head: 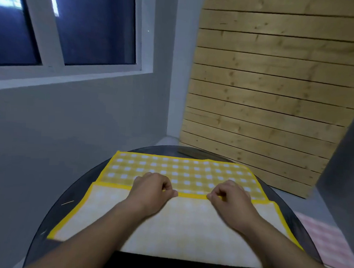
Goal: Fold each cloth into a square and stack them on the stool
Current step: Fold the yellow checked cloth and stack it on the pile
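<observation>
Yellow checked cloth (182, 173) lies on round dark stool (51, 201), long axis left-right | your left hand (151, 186) and right hand (229, 195) pinch its folded near edge, equally near | far edge lies straight ahead.

A grey plaster wall (74, 128) fills the left, with a white-framed window (60, 25) high at far left whose panes are dark blue. At far right a panel of horizontal pale wooden planks (266, 87) leans against the corner. Grey floor (303, 202) shows at its foot. A dark grey upright surface (347, 153) stands at the right edge. The light is dim and cool.
</observation>
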Demonstrator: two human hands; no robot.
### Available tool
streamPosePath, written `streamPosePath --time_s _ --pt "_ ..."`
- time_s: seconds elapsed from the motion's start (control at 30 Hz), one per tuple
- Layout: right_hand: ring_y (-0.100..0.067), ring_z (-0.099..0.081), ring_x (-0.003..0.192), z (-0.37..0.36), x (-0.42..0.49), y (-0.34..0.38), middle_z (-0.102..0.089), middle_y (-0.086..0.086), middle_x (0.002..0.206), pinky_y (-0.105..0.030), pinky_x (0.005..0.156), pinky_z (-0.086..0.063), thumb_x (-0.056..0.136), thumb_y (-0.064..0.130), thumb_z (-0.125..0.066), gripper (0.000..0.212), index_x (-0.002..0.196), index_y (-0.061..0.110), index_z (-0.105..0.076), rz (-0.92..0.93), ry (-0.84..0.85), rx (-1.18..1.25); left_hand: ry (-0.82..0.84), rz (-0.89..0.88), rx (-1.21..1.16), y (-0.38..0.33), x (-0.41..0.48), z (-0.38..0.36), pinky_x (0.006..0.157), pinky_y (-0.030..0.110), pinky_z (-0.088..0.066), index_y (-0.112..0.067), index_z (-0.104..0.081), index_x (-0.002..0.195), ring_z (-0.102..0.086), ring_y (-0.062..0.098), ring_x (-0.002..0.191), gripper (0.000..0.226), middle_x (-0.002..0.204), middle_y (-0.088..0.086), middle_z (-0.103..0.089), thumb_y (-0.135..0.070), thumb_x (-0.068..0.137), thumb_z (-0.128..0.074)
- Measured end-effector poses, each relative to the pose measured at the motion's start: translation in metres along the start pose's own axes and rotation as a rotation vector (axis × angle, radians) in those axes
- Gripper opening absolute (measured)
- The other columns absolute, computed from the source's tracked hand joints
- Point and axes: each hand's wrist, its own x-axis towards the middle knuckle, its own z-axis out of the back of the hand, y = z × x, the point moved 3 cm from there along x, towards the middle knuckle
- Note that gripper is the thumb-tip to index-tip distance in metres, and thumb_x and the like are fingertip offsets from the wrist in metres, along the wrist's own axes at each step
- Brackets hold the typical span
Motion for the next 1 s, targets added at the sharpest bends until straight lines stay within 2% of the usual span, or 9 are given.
streamPosePath --time_s 0.27,0.57,0.8,0.9,1.0 --pt "-0.014 -0.054 0.092 -0.004 0.007 -0.003 -0.056 0.008 0.087 -0.035 0.092 -0.033 0.086 0.044 -0.068 0.021 0.072 0.029 -0.062 -0.024 -0.027 0.001 -0.102 0.038 -0.001 0.001 -0.002 -0.009 0.087 0.033 -0.032 -0.032 -0.057 0.077 -0.047 0.013 0.09 0.023 0.077 -0.016 -0.051 -0.051 0.089 -0.065" --pt "-0.013 -0.052 0.092 -0.006 0.007 -0.002 -0.055 0.009 0.086 -0.034 0.088 -0.029 0.084 0.045 -0.068 0.023 0.073 0.029 -0.059 -0.038 -0.032 -0.015 -0.131 0.087 -0.013 0.004 -0.007 -0.012 0.088 0.03 -0.023 -0.032 -0.057 0.079 -0.046 0.014 0.097 0.02 0.084 -0.013 -0.048 -0.047 0.092 -0.062" --pt "-0.016 -0.052 0.096 -0.005 0.007 0.001 -0.055 0.01 0.088 -0.036 0.091 -0.031 0.085 0.047 -0.067 0.022 0.075 0.03 -0.059 -0.045 -0.032 -0.057 -0.146 0.124 -0.037 0.003 -0.007 -0.014 0.084 0.03 -0.018 -0.03 -0.058 0.079 -0.043 0.013 0.097 0.02 0.084 -0.013 -0.048 -0.045 0.091 -0.064" --pt "-0.018 -0.047 0.108 -0.001 0.002 0.011 -0.055 0.011 0.1 -0.034 0.091 -0.026 0.088 0.048 -0.061 0.016 0.088 0.032 -0.062 -0.041 -0.04 -0.173 -0.162 0.117 -0.033 0.003 -0.009 -0.014 0.084 0.03 -0.018 -0.031 -0.059 0.08 -0.043 0.012 0.096 0.018 0.083 -0.014 -0.047 -0.045 0.092 -0.063" --pt "-0.018 -0.041 0.122 0.0 -0.02 0.036 -0.054 0.009 0.118 -0.035 0.1 -0.024 0.092 0.047 -0.052 0.023 0.104 0.031 -0.063 0.042 -0.059 -0.223 -0.175 0.107 -0.027 0.002 -0.01 -0.014 0.085 0.03 -0.019 -0.032 -0.06 0.082 -0.043 0.012 0.096 0.017 0.083 -0.015 -0.046 -0.045 0.092 -0.062"
